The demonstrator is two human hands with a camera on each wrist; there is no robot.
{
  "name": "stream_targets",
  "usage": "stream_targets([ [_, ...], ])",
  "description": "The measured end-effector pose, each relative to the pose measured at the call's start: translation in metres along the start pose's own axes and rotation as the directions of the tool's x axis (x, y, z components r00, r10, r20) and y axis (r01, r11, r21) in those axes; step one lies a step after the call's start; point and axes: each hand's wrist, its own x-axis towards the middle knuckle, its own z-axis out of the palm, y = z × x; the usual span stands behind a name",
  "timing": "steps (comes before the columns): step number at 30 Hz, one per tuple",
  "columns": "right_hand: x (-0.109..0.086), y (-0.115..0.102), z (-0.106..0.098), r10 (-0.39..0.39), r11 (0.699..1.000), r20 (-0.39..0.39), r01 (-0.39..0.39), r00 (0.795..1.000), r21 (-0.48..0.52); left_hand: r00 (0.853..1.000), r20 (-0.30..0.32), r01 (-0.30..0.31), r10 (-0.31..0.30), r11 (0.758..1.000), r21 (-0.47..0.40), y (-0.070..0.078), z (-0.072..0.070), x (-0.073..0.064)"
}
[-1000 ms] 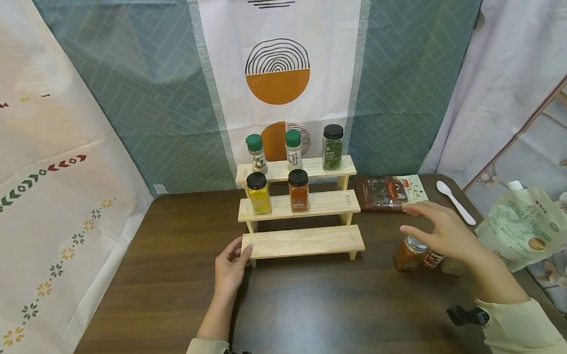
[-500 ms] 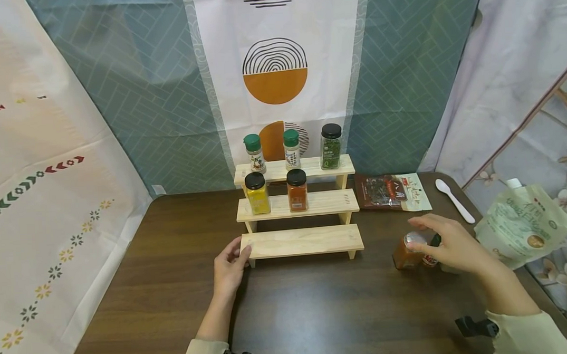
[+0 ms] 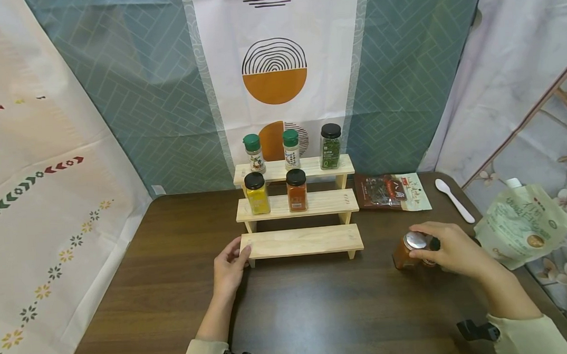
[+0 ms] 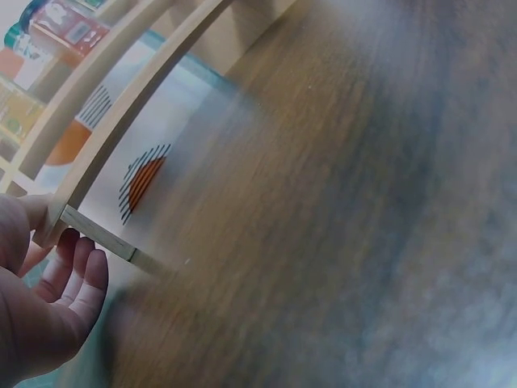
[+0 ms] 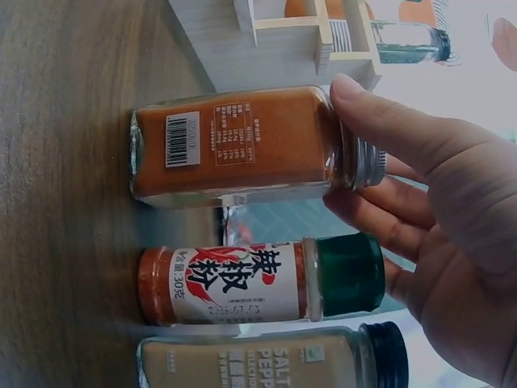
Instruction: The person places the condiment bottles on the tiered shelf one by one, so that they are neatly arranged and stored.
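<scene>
My left hand [image 3: 229,269] grips the left end of the bottom step of a three-tier wooden spice rack [image 3: 301,241]. In the left wrist view, its thumb lies over the board with fingers curled beneath. My right hand [image 3: 450,248] pinches the neck of a square glass jar of orange-brown spice [image 5: 234,141], just under its silver lid. That jar stands upright on the table. Beside it, under my palm, are a green-capped chili powder bottle [image 5: 242,283] and a black-capped salt-pepper jar [image 5: 258,360], which the hand mostly hides in the head view.
Two green-capped shakers and a green herb jar [image 3: 330,146] stand on the rack's top step. A yellow jar [image 3: 258,193] and an orange jar [image 3: 297,190] occupy the middle one. Rightward lie a brown spice packet [image 3: 391,192], a white spoon [image 3: 454,200] and a spouted pouch [image 3: 525,223].
My right hand has come down to the silver-lidded jar, and its thumb and fingers have closed round the neck. The left hand keeps its hold on the rack.
</scene>
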Motion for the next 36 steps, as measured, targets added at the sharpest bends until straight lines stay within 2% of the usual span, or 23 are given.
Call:
stream_targets([
  [9,0.003,0.001,0.004,-0.037,0.999,-0.045,0.036,0.998,-0.022,1.0,0.001,-0.01,0.01,1.0,-0.004,-0.001,0.0,0.0],
  [14,0.011,-0.002,0.001,-0.064,0.998,-0.097,0.063,0.993,-0.015,1.0,-0.003,0.0,0.0,1.0,-0.003,-0.001,0.0,0.0],
  [16,0.015,-0.004,0.0,-0.063,0.998,-0.121,0.061,0.991,-0.024,1.0,0.0,0.0,0.0,1.0,-0.005,0.0,0.0,0.0],
  [17,0.017,-0.005,-0.001,-0.057,0.998,-0.13,0.054,0.99,-0.028,1.0,0.004,0.005,-0.005,1.0,-0.001,0.005,-0.001,-0.002],
  [22,0.028,-0.01,-0.003,-0.014,1.0,-0.183,0.009,0.983,-0.027,1.0,0.013,0.011,-0.011,1.0,-0.002,0.006,-0.001,-0.001],
  [26,0.039,-0.013,-0.005,-0.021,1.0,-0.234,0.02,0.972,-0.008,1.0,-0.002,-0.013,0.013,1.0,-0.004,0.002,0.0,0.0],
  [36,0.071,-0.028,-0.016,-0.012,1.0,-0.277,0.019,0.961,0.024,1.0,0.007,0.003,-0.003,1.0,-0.009,0.003,0.0,-0.001],
])
